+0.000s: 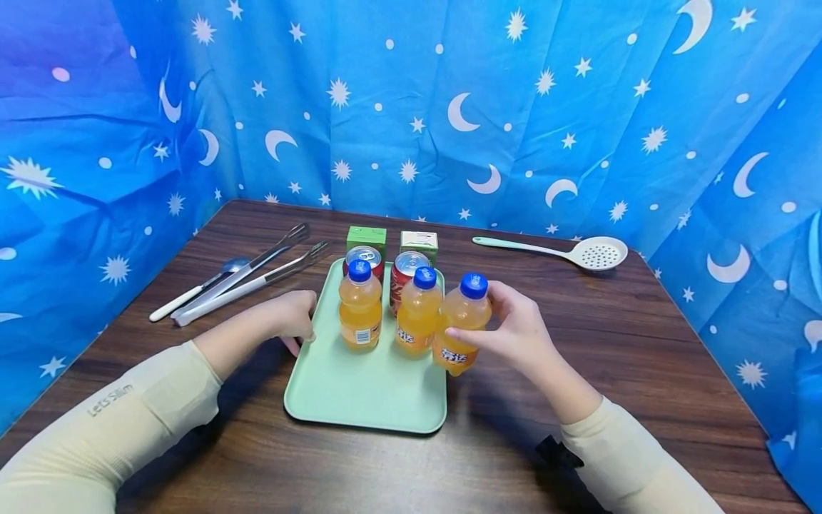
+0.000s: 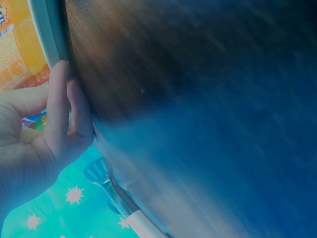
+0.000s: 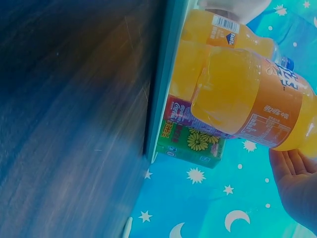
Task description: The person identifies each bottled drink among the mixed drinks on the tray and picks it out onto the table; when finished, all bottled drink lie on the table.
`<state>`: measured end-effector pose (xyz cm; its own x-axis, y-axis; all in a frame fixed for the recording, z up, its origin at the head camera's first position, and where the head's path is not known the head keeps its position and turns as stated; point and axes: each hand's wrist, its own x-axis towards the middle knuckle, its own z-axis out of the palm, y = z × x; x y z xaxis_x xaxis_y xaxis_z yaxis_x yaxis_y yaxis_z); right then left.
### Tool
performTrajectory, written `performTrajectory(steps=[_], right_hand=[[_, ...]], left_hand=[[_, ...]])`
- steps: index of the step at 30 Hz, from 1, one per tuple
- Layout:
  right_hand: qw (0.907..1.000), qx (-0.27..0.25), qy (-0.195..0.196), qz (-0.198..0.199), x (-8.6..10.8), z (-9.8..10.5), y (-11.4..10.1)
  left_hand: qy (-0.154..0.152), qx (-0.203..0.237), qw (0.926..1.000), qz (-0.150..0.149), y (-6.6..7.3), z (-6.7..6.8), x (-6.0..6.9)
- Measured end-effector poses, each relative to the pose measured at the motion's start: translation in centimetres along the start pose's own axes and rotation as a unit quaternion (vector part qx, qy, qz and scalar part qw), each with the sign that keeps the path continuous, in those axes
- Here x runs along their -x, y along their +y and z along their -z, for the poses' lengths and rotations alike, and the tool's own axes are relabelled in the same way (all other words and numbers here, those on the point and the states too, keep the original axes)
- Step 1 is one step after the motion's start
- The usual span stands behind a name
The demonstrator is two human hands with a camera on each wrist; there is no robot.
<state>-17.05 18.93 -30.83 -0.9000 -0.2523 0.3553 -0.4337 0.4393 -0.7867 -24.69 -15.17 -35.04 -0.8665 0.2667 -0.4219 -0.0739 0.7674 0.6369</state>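
My right hand (image 1: 516, 325) grips an orange soda bottle (image 1: 457, 353) with a blue cap, thumb on the near side. In the right wrist view this bottle (image 3: 233, 89) is raised, its base apart from the green tray (image 1: 366, 403), at the tray's right edge. Two similar bottles stand on the tray, a left bottle (image 1: 359, 310) and a middle bottle (image 1: 416, 314). Behind them are two red cans, a left can (image 1: 364, 255) and a right can (image 1: 399, 280), partly hidden. My left hand (image 1: 295, 314) holds the tray's left rim with its fingers (image 2: 58, 99).
Behind the cans are a green carton (image 1: 366, 234) and a paler carton (image 1: 419, 240). Metal tongs (image 1: 237, 282) and a white-handled utensil (image 1: 183, 300) lie at the left. A white slotted skimmer (image 1: 597, 253) lies at the back right. A blue star-patterned cloth (image 1: 411, 107) surrounds the table.
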Motion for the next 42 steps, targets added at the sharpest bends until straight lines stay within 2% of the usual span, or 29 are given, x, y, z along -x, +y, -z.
performTrajectory(steps=[7, 20, 32, 42], right_hand=[[0.9994, 0.014, 0.011, -0.03, -0.1, 0.5, 0.2], [0.999, 0.003, 0.023, -0.039, -0.6, 0.9, 1.0], [0.9988, 0.009, 0.026, -0.041, -0.8, 1.0, 1.8], [0.9986, 0.014, 0.032, -0.04, -1.2, 1.3, 2.3]], left_hand=[[-0.001, 0.006, 1.0, -0.001, 0.0, 0.0, -0.1], [0.002, 0.004, 1.0, -0.003, 0.1, 0.0, 0.2], [0.0, 0.003, 0.9999, 0.01, -0.1, -0.1, -0.2], [0.004, -0.001, 1.0, 0.001, 0.0, -0.1, -0.1]])
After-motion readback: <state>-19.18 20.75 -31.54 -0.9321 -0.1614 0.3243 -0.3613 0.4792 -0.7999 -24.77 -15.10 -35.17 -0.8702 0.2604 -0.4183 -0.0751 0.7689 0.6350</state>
